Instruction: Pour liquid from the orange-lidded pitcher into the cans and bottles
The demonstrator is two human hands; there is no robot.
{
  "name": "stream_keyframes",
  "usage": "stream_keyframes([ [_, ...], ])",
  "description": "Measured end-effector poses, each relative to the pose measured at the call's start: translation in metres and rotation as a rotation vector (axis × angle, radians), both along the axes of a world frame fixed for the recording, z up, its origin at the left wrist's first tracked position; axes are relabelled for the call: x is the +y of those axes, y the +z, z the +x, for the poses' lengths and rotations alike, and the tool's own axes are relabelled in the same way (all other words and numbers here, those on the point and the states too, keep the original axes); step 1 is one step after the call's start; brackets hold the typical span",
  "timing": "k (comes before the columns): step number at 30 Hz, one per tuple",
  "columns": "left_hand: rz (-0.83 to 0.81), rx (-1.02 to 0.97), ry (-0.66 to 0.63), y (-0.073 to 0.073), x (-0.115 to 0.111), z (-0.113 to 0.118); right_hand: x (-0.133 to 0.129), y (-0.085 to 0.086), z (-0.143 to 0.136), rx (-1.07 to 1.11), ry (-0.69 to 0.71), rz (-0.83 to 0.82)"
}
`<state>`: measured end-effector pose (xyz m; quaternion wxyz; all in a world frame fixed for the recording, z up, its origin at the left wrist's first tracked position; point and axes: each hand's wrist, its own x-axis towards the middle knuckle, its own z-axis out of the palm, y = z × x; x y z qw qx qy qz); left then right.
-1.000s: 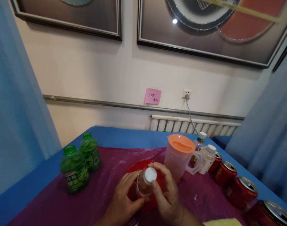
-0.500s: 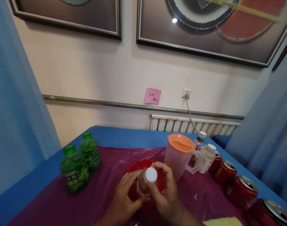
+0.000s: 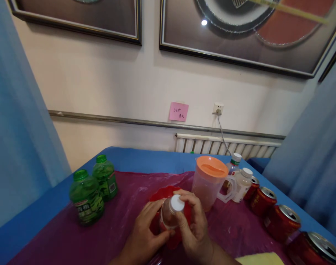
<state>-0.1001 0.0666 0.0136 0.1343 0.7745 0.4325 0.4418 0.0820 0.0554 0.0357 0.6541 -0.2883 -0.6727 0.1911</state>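
A small clear bottle point(image 3: 168, 215) with a white cap point(image 3: 177, 203) is held upright between both hands, above a red basin point(image 3: 168, 192). My left hand point(image 3: 145, 228) is wrapped round the bottle's body from the left. On the other side, the thumb and fingers of my right hand point(image 3: 194, 222) are closed on the white cap at the bottle's top. The hands and the bottle hide much of the basin. Just to the right, a clear plastic pitcher point(image 3: 203, 193) with an orange lid point(image 3: 212, 166) stands close to my right hand.
Two green bottles point(image 3: 86, 198) stand at the left on purple plastic sheeting point(image 3: 123, 209). Beyond the pitcher are two white-capped bottles point(image 3: 243, 186) and a row of red cans point(image 3: 282, 222). A yellow cloth point(image 3: 260, 258) lies at the front right. The blue tabletop point(image 3: 145, 160) ends near the wall.
My right hand's fingers have moved slightly up onto the bottle's white cap. My left hand keeps its hold on the bottle, and the other things stay in place.
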Motion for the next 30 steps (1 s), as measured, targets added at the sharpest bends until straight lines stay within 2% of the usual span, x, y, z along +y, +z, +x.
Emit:
stream_keyframes([
  [5,0.039,-0.021,-0.030,0.001,0.002,0.000,-0.001,-0.001,-0.001,0.003,-0.017,0.010],
  [9,0.135,-0.081,0.019,0.000,0.006,-0.002,0.000,0.004,-0.001,-0.119,-0.055,-0.061],
  [13,0.165,-0.072,0.039,-0.006,0.014,-0.009,0.006,0.018,0.002,-0.321,-0.028,-0.112],
  [16,0.199,-0.085,0.047,-0.012,0.018,-0.012,0.009,0.033,0.008,-0.469,0.018,-0.080],
  [20,0.186,-0.070,-0.008,-0.009,0.016,-0.010,-0.002,0.052,0.023,-0.509,0.061,-0.002],
  [22,0.128,-0.065,-0.029,-0.004,0.012,-0.007,-0.014,0.057,0.038,-0.408,0.025,-0.068],
  [24,0.094,-0.074,-0.002,0.001,0.007,-0.003,-0.027,0.059,0.061,-0.264,-0.072,-0.183],
  [28,0.110,-0.109,0.088,0.003,0.003,0.004,-0.040,0.052,0.133,-0.017,-0.341,-0.326],
  [30,0.124,-0.122,0.108,0.000,0.005,0.006,-0.035,0.046,0.173,-0.007,-0.472,-0.391],
])
